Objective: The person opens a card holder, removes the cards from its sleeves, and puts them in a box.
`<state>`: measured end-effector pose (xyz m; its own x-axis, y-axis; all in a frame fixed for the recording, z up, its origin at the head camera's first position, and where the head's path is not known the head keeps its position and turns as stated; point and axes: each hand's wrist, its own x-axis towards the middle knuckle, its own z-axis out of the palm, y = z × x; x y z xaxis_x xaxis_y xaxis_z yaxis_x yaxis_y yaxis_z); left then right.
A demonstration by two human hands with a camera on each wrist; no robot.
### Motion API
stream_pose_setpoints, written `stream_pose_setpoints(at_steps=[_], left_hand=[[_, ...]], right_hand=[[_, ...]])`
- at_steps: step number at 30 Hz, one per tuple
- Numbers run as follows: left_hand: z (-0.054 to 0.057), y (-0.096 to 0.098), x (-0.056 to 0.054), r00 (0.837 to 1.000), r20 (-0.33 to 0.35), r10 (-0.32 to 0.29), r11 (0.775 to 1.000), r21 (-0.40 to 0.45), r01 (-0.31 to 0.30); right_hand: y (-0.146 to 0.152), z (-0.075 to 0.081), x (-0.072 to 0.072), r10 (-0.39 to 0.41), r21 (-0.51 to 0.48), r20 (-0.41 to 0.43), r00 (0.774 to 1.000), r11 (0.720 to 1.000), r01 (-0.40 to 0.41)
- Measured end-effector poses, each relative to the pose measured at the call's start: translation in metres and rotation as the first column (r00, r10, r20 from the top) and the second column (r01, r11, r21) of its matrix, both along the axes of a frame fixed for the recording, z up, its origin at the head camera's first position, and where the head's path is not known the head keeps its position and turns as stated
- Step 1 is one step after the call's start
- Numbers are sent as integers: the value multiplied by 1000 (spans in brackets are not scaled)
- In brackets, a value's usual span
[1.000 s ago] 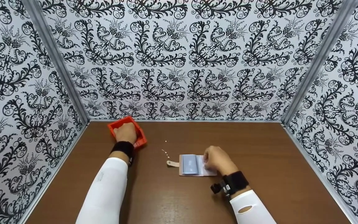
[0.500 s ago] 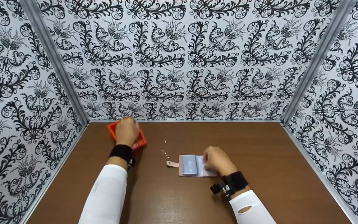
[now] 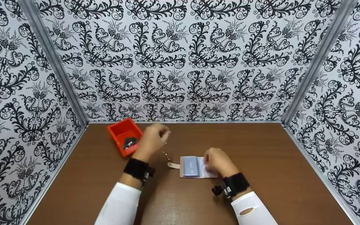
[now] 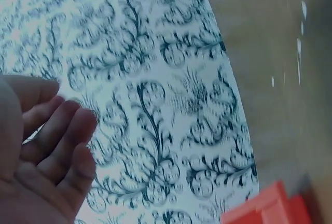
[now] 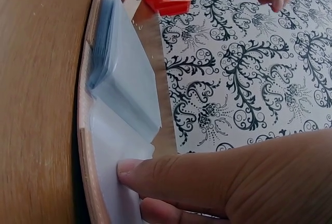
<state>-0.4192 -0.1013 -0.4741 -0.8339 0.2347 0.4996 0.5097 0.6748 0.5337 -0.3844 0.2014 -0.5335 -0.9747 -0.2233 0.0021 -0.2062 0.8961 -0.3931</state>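
Note:
A small snap-strap card holder lies spread open on the table, its clear plastic sleeves fanned to the left side. My right hand is at its right half; in the right wrist view the thumb presses on a clear sleeve, with a finger behind the sleeve's edge, pinching it. Raised over the table between the red box and the card holder is my left hand. Its fingers are loosely curled, with nothing seen in them.
A red open box stands at the back left, holding a dark packet-like thing with a pinkish-red part. Small pale marks dot the brown table. Patterned walls close off the back and both sides.
My left hand has come out of the red box and moved right, uncovering the dark thing inside. The right hand and card holder have stayed in place.

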Motion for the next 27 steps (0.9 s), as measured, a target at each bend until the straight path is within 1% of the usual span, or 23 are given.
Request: stream_pose_setpoints(at_steps=[2, 3, 5, 7, 8, 10, 11, 14, 16, 18, 22, 25, 27], left_hand=[[-7, 10, 7, 996, 63, -61, 998, -29, 62], [-12, 14, 10, 993, 84, -85, 995, -49, 89], [-20, 22, 14, 982, 129, -137, 986, -75, 148], [-29, 29, 18, 971, 153, -182, 974, -104, 199], [-33, 32, 19, 966, 169, -194, 969, -121, 215], [-41, 36, 22, 961, 177, -213, 956, -164, 242], [-44, 38, 24, 961, 174, -216, 949, -193, 248], [-53, 41, 28, 967, 124, -224, 919, -304, 252], [-58, 43, 31, 969, 81, -233, 896, -368, 246], [-61, 46, 33, 969, 52, -242, 879, -410, 241], [-64, 51, 35, 974, 68, -217, 866, -446, 224], [-67, 52, 36, 976, 102, -195, 863, -454, 220], [-69, 52, 37, 974, 127, -190, 863, -451, 227]], right_hand=[[0, 1, 0, -3, -1, 6, 1000, 1000, 3], [0, 1, 0, -4, -1, 5, 1000, 1000, 4], [-1, 2, 1, -7, -3, 7, 1000, 1000, 7], [-2, 2, 1, -8, -8, 9, 1000, 1000, 8], [-2, 2, 1, -7, -10, 5, 1000, 1000, 7], [-3, 1, 1, -4, -17, 8, 1000, 1000, 4], [-3, 0, 1, 0, -21, 7, 1000, 1000, 0], [-4, -3, 2, 24, -29, -7, 1000, 999, -24], [-5, -5, 1, 39, -35, -20, 999, 999, -39], [-4, -6, 1, 48, -40, -40, 998, 998, -49], [-3, -4, 0, 40, -49, -44, 998, 998, -42], [-2, -3, 0, 30, -46, -31, 999, 998, -32], [-2, -4, 0, 26, -41, -26, 999, 999, -27]])
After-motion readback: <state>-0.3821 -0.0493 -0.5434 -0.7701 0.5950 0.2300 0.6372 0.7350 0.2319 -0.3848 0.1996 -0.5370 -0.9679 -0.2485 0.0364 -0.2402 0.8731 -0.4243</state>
